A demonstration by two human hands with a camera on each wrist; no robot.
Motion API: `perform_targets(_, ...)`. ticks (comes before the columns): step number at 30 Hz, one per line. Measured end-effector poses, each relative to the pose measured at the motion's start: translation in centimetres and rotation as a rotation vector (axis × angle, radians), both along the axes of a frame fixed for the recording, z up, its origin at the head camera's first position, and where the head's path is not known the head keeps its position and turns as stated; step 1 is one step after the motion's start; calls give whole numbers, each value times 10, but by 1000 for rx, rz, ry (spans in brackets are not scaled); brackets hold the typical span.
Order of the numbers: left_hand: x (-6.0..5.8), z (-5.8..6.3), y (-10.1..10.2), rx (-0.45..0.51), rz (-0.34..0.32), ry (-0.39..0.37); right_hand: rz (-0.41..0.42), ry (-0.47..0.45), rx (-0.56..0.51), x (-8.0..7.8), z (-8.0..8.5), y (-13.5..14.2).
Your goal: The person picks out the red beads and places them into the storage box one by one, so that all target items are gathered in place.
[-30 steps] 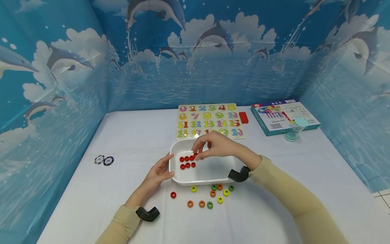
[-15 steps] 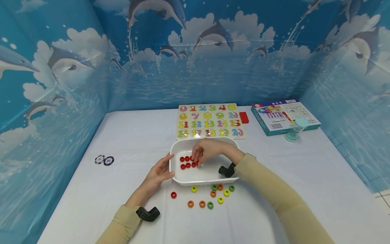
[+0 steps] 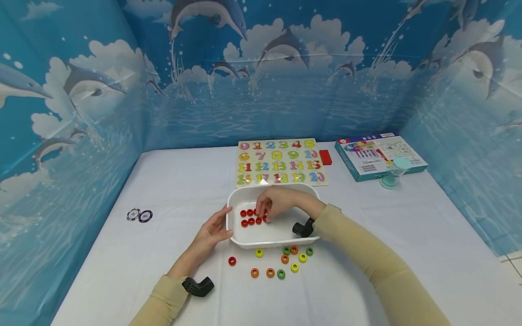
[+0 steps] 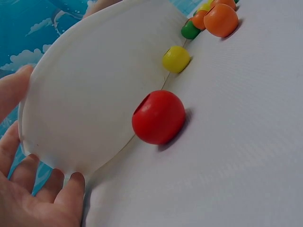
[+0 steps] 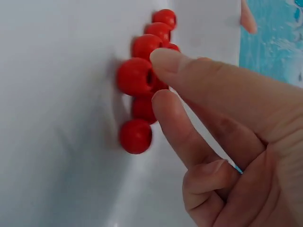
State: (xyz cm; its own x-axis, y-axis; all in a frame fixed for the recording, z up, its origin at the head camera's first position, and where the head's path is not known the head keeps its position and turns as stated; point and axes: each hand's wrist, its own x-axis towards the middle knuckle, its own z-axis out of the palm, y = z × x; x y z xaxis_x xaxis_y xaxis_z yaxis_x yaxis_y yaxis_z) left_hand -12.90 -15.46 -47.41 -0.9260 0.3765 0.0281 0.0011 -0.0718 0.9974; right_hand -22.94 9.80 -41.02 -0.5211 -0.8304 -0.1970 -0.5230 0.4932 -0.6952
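The white plastic tray (image 3: pixel 281 235) stands mid-table with red beads in two short rows at its left side. My left hand (image 3: pixel 211 228) holds the tray's left end, thumb and fingers spread along it; the left wrist view shows the fingertips against its outside. Inside the tray, my right hand (image 3: pixel 277 203) reaches down at the right end of the rows. Its thumb and index finger pinch around the top of a red bead (image 5: pixel 135 76) at the end of the near row. Several other beads, such as one red bead (image 5: pixel 136 137), sit close beside the fingertips.
In front of the tray lie a loose red bead (image 3: pixel 232 261) and several orange, green and yellow beads (image 3: pixel 259 253). Behind it is a number board (image 3: pixel 281 160) beside a red block (image 3: pixel 325 157). A box (image 3: pixel 379 156) and sand timer (image 3: pixel 394 174) stand right; two poker chips (image 3: pixel 139 215) lie left.
My right hand has lowered into the tray, bringing a red bead to the right end of the near row. It has barely moved over the last half second. The left hand stays put.
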Motion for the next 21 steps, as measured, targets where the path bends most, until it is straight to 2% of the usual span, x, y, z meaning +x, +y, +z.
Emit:
perform_targets(5, 1, 3, 0, 6, -1, -7, -27, 34, -28, 13, 29, 3)
perform_targets(8, 2, 6, 0, 2, -2, -16, -36, 53, -79, 32, 48, 4)
perform_targets(11, 4, 13, 1, -24, -1, -22, -45, 74, -153, 53, 56, 3)
perform_targets(16, 9, 25, 4, -53, -1, -14, -120, 62, -255, 89, 51, -4)
perform_targets(21, 10, 27, 4, -44, -13, -4, -197, -25, -330, 123, 30, -17)
